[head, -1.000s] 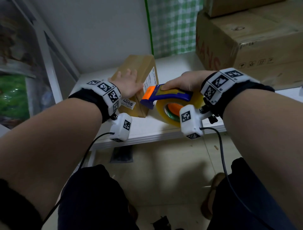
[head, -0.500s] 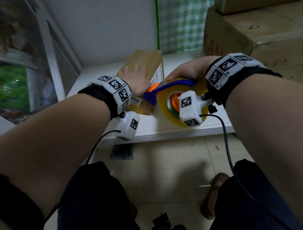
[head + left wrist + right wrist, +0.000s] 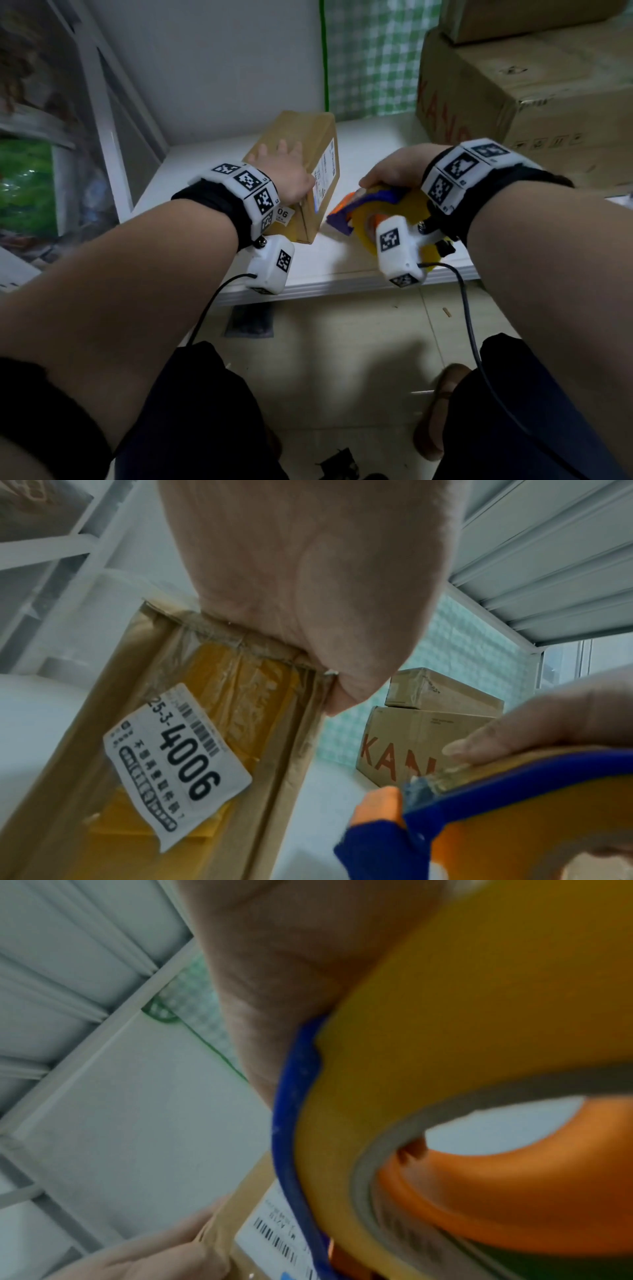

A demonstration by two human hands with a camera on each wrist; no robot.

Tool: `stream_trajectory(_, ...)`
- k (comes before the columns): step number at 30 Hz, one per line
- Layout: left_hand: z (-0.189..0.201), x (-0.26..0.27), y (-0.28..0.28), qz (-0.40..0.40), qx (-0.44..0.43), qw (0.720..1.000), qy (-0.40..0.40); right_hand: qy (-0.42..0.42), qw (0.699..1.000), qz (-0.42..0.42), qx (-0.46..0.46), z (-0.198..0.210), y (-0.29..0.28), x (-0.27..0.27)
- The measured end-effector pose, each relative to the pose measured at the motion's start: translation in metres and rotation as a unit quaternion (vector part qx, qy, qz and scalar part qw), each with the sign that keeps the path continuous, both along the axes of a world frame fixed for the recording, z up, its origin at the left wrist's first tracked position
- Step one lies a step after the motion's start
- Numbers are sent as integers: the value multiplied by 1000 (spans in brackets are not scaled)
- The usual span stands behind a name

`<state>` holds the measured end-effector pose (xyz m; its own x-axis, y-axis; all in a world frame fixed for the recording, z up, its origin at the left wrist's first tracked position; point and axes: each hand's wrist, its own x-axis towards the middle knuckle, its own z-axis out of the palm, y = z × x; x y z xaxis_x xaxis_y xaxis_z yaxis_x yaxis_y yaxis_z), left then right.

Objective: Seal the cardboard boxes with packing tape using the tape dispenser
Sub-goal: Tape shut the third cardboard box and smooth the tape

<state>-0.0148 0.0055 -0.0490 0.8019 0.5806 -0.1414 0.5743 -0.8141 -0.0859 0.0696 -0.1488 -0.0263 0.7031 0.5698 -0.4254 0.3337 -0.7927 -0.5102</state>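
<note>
A small cardboard box (image 3: 303, 144) lies on the white table (image 3: 325, 267), with white labels on its near end (image 3: 178, 764) and right side. My left hand (image 3: 284, 171) lies flat on the box top, fingers straight, palm pressing at the near edge (image 3: 308, 601). My right hand (image 3: 394, 169) grips the blue and orange tape dispenser (image 3: 370, 209) with its yellowish tape roll (image 3: 445, 1015), just right of the box's near corner. The dispenser's orange and blue front end (image 3: 380, 821) sits close to the box side without clearly touching it.
Large cardboard boxes (image 3: 534, 85) are stacked at the table's back right; red letters show on one (image 3: 397, 758). A white frame (image 3: 102, 113) stands left of the table. The table's front edge (image 3: 342, 287) is close under my wrists, with floor below.
The dispenser has come back off the box's near end and down to the right of its corner. My left hand stays flat on the box top.
</note>
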Motion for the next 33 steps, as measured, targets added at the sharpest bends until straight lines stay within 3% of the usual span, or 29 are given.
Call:
stream_trajectory(4,3,-1,-4,4,3,1000,3,-28,996,-66,59,-8,-14,10)
stream_trajectory(10,4,2,-13,28,2,1000,-15,-241,968,-59,-32,-28,-2,11)
stream_trajectory(18,1,0,-11,24,4,999,-28,-234,970,17,-61,-62,5,1)
stream_trajectory(23,-1,-4,-8,8,-3,999,-49,-224,971,28,-81,-60,7,-1)
stream_trajectory(30,15,-31,21,-70,-100,990,-62,-247,967,18,58,-40,8,-3)
stream_trajectory(33,11,-49,35,-90,-89,989,-75,-250,958,47,132,-33,15,-9)
